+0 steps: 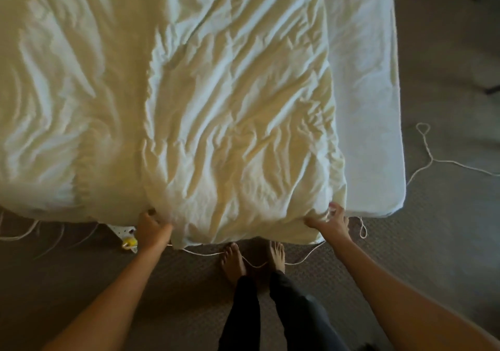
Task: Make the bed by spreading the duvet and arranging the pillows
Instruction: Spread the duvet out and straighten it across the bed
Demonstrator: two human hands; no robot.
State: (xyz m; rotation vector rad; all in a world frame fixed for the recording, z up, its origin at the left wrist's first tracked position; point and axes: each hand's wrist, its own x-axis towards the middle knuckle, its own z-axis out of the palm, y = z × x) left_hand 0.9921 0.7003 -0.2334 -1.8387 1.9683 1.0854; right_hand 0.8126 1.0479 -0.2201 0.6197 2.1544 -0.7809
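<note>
A wrinkled cream-white duvet (232,101) lies across the bed, its near edge hanging over the foot of the mattress. My left hand (151,229) grips that near edge at the lower middle. My right hand (331,220) grips the duvet's near right corner. A strip of bare white mattress sheet (370,123) shows to the right of the duvet. No pillows are in view.
Grey-brown carpet (446,242) surrounds the bed. A thin white cord (430,158) trails over the floor at right and past my bare feet (251,261). A small white and yellow object (127,238) sits by the bed's foot, left of my left hand.
</note>
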